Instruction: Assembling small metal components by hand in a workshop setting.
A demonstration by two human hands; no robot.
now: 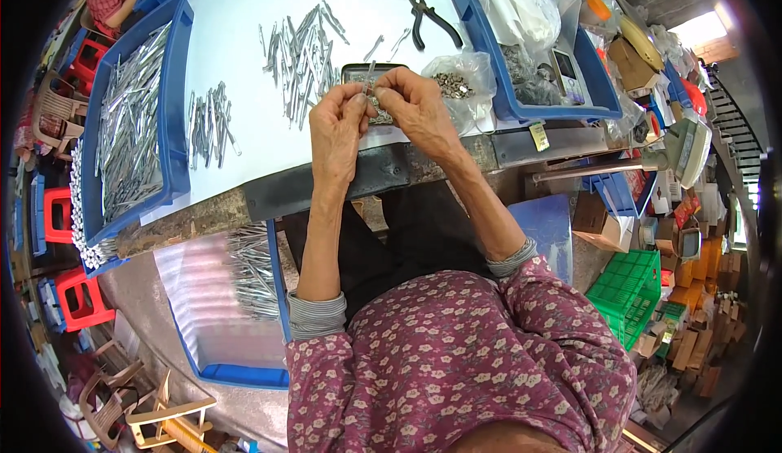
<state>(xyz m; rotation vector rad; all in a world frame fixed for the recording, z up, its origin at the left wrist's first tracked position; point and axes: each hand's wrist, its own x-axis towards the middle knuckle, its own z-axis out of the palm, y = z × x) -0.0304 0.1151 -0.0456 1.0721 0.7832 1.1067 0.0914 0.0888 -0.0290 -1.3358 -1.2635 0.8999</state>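
The left hand (338, 123) and the right hand (419, 109) are held close together over a small dark-rimmed tray (355, 72). In both, thumb and forefinger are closed to a pinch, and 1 thin, pale piece (371, 72) is held between the fingertips; its lower part is hidden. To the left, 2 piles of silvery strips (303, 58) are spread on the white-covered desk (228, 37). Beside them, a blue bin (173, 119) is filled with similar strips. To the right, small metal parts (453, 85) are kept in a clear bag (482, 74), and beyond it black-handled pliers (419, 10) are laid.
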